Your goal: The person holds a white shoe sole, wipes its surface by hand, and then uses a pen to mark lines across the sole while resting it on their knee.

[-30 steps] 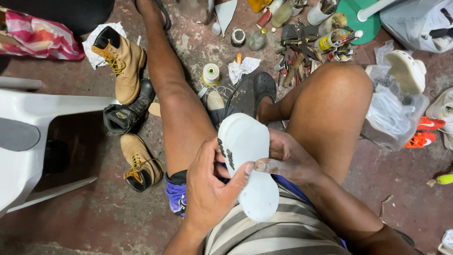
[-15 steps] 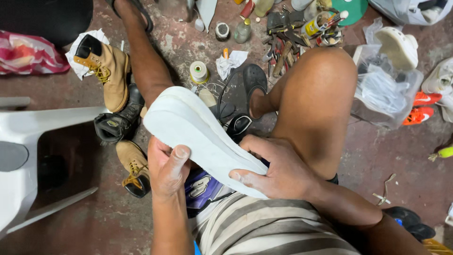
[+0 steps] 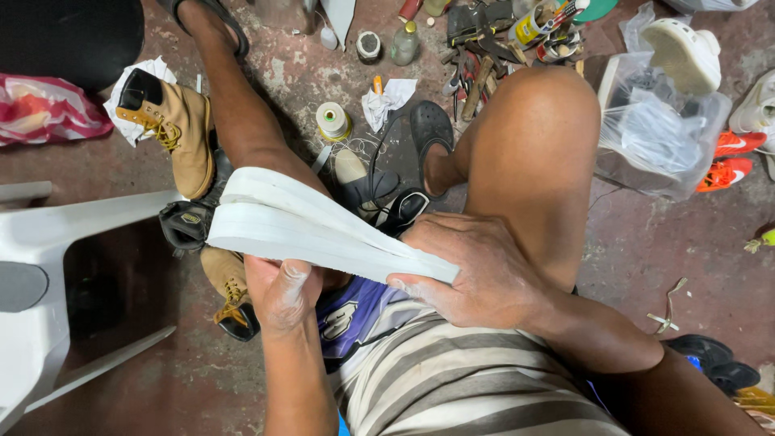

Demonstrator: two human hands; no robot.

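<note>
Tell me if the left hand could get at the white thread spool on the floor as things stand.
Probably not right away: the left hand is gripping the white foam shoe sole, and the white thread spool sits beyond it, past the left leg.

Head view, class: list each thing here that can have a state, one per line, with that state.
white shoe sole: held edge-on, off the floor
left hand: gripping the sole from below
right hand: clamped on the sole's narrow end
tan boot: lying on its side
thread spool: upright
clear plastic bag: crumpled

Tan boots (image 3: 173, 133), thread spool (image 3: 332, 119), tools (image 3: 484, 48)
</note>
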